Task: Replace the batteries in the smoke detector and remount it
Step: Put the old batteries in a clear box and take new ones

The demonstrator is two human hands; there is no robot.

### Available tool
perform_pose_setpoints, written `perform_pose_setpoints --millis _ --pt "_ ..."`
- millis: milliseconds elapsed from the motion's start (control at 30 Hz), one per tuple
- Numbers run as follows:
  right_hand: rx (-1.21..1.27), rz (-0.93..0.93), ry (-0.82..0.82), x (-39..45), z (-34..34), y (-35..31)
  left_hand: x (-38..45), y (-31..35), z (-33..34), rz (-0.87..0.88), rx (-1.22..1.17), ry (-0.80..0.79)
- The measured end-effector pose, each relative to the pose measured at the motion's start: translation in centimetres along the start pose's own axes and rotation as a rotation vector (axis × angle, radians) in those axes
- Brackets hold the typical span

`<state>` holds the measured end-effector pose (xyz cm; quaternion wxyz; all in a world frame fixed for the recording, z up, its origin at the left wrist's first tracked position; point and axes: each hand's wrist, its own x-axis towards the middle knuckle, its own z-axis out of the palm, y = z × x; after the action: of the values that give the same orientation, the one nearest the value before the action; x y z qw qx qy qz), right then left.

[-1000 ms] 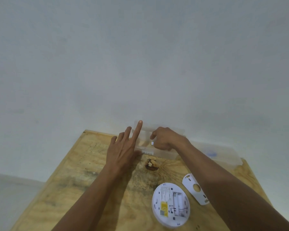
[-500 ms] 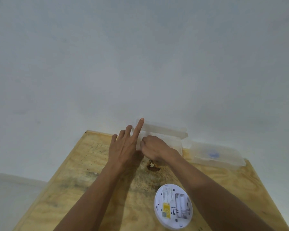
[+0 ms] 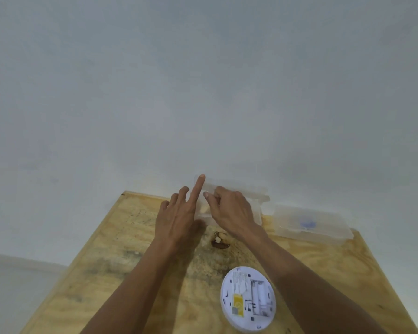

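My left hand (image 3: pixel 179 218) spread flat against clear box (image 3: pixel 256 206) at table's far edge, index up, bracing it. My right hand (image 3: pixel 232 210) curled inside, seemingly pinching battery; contents unclear. Detector (image 3: pixel 247 298) near front edge, back up, compartment open for loading. Second box (image 3: pixel 311 224) far right.

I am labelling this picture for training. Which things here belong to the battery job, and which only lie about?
Belong to the job:
- smoke detector, back up
- clear plastic box at the wall
- left hand and right hand at the box

Only lying about:
- second clear box with something blue inside
- plywood table
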<state>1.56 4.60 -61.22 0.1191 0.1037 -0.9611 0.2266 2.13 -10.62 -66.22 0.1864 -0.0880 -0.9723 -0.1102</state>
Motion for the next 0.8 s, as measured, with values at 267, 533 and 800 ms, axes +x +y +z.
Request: perform_pose_setpoints --millis 267,533,800 --pt "-0.356 0.027 -0.016 -1.5 -7.3 4.6 -0.9 0.4 0.2 -0.015 -0.037 -0.005" --pt "-0.423 0.010 -0.161 -3.1 -6.1 6.2 -1.5 1.1 0.2 0.025 0.046 0.063" --pt "-0.357 0.015 -0.112 -4.6 -4.9 7.3 -1.1 1.2 0.1 0.214 0.034 0.174"
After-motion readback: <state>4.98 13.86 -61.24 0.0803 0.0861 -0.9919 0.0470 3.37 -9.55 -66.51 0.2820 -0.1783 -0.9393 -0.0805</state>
